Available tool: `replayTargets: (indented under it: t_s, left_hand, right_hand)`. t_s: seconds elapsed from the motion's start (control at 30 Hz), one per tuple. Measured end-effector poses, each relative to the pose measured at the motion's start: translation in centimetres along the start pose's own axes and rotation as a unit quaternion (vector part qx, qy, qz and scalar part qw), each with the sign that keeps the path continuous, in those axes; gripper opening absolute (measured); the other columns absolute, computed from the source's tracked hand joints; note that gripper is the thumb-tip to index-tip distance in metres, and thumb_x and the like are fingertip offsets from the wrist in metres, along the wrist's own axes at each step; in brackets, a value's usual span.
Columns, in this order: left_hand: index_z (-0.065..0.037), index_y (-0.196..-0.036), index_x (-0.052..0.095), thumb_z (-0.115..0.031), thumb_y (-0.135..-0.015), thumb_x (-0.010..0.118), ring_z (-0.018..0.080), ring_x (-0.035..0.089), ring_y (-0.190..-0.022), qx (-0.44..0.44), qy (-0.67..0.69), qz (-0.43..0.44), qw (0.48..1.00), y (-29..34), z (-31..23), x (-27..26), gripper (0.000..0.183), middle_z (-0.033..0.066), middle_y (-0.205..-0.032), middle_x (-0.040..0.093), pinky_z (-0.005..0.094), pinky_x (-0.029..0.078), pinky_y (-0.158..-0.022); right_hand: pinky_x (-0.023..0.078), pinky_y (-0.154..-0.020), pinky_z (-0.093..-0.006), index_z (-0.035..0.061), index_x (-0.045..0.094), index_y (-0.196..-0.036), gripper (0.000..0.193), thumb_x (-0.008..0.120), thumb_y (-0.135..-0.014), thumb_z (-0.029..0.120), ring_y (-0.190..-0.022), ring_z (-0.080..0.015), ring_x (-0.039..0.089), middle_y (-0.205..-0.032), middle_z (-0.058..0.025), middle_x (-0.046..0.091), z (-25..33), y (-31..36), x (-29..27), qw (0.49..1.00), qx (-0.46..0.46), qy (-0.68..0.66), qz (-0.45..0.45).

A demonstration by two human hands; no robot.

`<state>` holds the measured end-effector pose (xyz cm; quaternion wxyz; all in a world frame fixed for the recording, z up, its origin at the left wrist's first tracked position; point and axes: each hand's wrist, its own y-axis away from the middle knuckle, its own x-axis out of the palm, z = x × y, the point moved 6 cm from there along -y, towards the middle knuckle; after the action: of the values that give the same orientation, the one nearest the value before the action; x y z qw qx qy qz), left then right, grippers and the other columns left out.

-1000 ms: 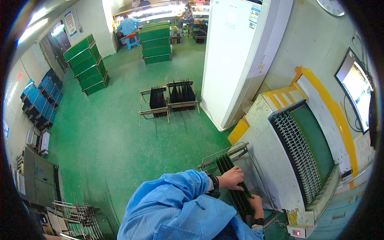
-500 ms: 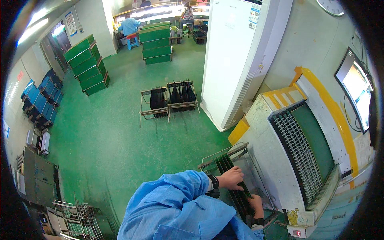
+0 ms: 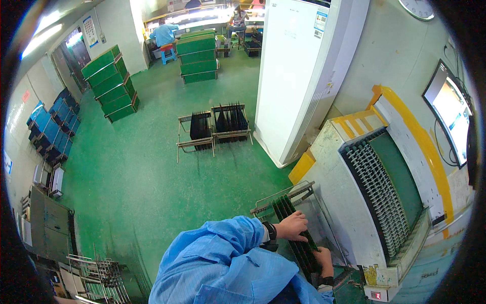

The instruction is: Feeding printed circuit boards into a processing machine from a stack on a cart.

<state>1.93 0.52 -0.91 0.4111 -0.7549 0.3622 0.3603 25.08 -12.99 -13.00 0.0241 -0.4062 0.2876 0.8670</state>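
Left hand point(image 3: 292, 226) and right hand point(image 3: 324, 261), fingers curled, grip thin, dark-green rectangular boards point(image 3: 302, 250); I see a grey metal rack rail point(image 3: 305, 190) beyond them.

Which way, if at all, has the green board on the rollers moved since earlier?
Yes: the green board has slid slightly right against the machine's white housing, exposing more rollers.

Dark green boards point(image 3: 285, 204), light blue sleeve point(image 3: 217, 240), green floor point(image 3: 126, 177), white cabinet point(image 3: 288, 66), yellow tape point(image 3: 439, 172) across whitish machine point(image 3: 336, 175)
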Motion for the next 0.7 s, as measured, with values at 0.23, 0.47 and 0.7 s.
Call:
replayTargets:
  t_s: [0.23, 0.47, 0.7]
  left_hand:
    - [-0.007, -0.074, 0.071, -0.059, -0.079, 0.070, 0.0272, 0.056, -0.094, 0.005, 0.004, 0.002, 1.000, -0.1, -0.2, 0.0, 0.052, 0.0088, -0.085, 0.062, 0.0418, 0.040, -0.096]
    - [-0.006, -0.075, 0.070, -0.058, -0.081, 0.069, 0.0276, 0.056, -0.094, 0.004, 0.006, 0.006, 1.000, -0.1, -0.1, -0.1, 0.052, 0.0089, -0.086, 0.062, 0.0418, 0.040, -0.096]
    - [-0.007, -0.076, 0.070, -0.060, -0.082, 0.068, 0.0271, 0.056, -0.095, 0.004, 0.005, 0.009, 1.000, -0.1, 0.0, -0.1, 0.053, 0.0086, -0.087, 0.062, 0.0419, 0.040, -0.096]
  right_hand:
    - [0.054, -0.082, -0.0430, 0.0055, 0.076, -0.104, 0.039, 0.076, -0.080, 0.036, -0.092, -0.0377, 0.072, -0.096, -0.0215, 0.073, -0.7, 0.0, 0.3, 1.000, -0.003, -0.022, -0.003]
    - [0.051, -0.068, -0.0374, -0.0046, 0.073, -0.096, 0.039, 0.074, -0.085, 0.033, -0.072, -0.0184, 0.068, -0.077, -0.0150, 0.071, -0.9, -0.7, 0.4, 0.997, -0.065, -0.003, -0.031]
    - [0.054, -0.083, -0.0441, 0.0060, 0.076, -0.107, 0.047, 0.076, -0.080, 0.045, -0.095, -0.0399, 0.070, -0.098, -0.0221, 0.073, 0.1, -0.3, -0.1, 0.999, -0.028, 0.017, -0.007]
